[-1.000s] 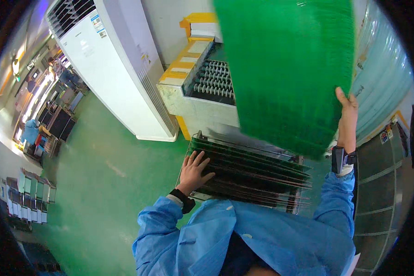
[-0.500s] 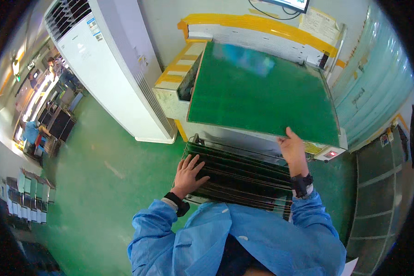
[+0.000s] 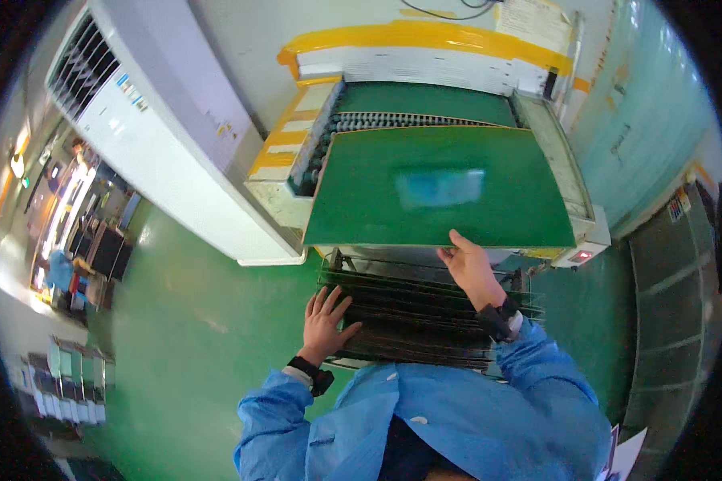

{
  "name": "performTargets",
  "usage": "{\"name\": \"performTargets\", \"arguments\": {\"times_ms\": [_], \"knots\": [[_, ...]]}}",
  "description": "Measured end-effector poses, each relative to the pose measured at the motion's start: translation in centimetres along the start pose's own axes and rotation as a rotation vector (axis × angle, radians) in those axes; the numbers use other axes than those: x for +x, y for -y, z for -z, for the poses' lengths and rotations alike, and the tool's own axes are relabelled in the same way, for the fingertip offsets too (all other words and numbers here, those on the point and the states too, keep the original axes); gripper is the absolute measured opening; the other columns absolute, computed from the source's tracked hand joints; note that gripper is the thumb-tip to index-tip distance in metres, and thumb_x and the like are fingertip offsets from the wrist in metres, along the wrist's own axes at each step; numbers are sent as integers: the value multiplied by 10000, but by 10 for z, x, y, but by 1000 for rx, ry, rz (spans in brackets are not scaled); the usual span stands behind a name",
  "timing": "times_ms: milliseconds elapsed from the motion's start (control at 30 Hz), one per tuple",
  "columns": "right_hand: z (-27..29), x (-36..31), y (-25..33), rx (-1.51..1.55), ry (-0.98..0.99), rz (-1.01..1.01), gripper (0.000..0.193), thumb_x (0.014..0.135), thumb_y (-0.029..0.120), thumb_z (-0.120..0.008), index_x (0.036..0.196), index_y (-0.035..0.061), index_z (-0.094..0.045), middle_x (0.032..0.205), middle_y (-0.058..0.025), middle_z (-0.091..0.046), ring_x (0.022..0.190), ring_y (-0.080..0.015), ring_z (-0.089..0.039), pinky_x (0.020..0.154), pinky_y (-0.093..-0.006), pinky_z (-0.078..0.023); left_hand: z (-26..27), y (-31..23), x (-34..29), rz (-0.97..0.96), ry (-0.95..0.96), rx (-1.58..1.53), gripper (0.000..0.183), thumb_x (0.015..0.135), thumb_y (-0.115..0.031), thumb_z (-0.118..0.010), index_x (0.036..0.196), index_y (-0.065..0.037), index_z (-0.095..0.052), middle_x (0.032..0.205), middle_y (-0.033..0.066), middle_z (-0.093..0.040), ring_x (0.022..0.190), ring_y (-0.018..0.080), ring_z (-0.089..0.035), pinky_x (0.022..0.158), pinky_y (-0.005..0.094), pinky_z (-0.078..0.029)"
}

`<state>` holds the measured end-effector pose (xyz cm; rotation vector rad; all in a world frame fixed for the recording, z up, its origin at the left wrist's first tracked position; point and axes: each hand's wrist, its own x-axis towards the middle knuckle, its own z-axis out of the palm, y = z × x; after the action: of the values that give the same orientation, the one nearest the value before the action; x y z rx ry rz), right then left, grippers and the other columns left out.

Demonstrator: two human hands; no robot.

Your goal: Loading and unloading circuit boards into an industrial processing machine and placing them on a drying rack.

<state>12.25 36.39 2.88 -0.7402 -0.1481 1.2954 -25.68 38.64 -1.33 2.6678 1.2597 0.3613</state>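
A large green panel [image 3: 361, 188] lies over the front of a roller conveyor [image 3: 409, 120], its near edge jutting toward me. My right hand [image 3: 468, 268] pinches that near edge right of its middle, thumb on top, the other fingers partly hidden beneath. Below it stands a rack of dark, thin panels [image 3: 413, 321] set on edge in slots. My left hand [image 3: 326, 325] rests at the rack's left end, fingers spread over the panels' edges, gripping nothing. Behind the held panel, a second green panel [image 3: 425, 100] lies on the rollers.
A tall white air conditioner [image 3: 168, 152] stands left of the conveyor. The conveyor's side frame [image 3: 293, 144] carries yellow tape. A lit red switch [image 3: 582, 256] sits at its front right corner. Grey shelving [image 3: 674, 289] is on the right. People work at a bench far left.
The green panel has come toward me off the rollers, uncovering them and another panel behind. My right hand has moved left along its near edge and grips it. My left hand stays on the rack.
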Motion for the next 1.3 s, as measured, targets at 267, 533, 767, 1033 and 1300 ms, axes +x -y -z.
{"name": "performTargets", "arguments": {"times_ms": [267,533,767,1033,1300], "knots": [[-7,29,-19,44,0,-78,112,1015,166,-720,1026,88,-641,1020,-55,-648,987,-239,-626,912,-441,-550,5,-6,4,-6,7,22,667,857,-548,-771,1417,-204,-659,1610,67,-468,1523,352,-361,1246,560,-267],[7,71,-35,156,-66,-132,183,1029,194,-706,1004,66,-578,1001,-81,-590,923,-244,-588,925,-452,-573,2,-4,4,-15,18,30,663,856,-528,-777,1429,-220,-644,1624,74,-455,1522,370,-360,1239,572,-276],[5,97,-22,27,-26,-121,223,1039,234,-687,1035,42,-574,992,-143,-660,888,-279,-664,841,-442,-603,3,-6,6,3,32,22,665,857,-524,-779,1430,-217,-642,1628,77,-451,1524,374,-361,1242,568,-274],[-1,99,-21,-148,-3,-237,374,1046,365,-659,1119,0,-623,1079,-167,-713,925,-239,-703,812,-370,-598,4,-7,6,-8,44,25,663,871,-525,-771,1436,-206,-637,1629,75,-450,1534,374,-342,1245,562,-268],[3,102,-17,-173,40,-273,436,1053,436,-635,1118,5,-636,1044,-137,-729,851,-205,-696,765,-363,-595,5,-8,4,-9,35,16,663,876,-509,-777,1441,-194,-633,1638,72,-439,1533,375,-339,1244,562,-269]]}}
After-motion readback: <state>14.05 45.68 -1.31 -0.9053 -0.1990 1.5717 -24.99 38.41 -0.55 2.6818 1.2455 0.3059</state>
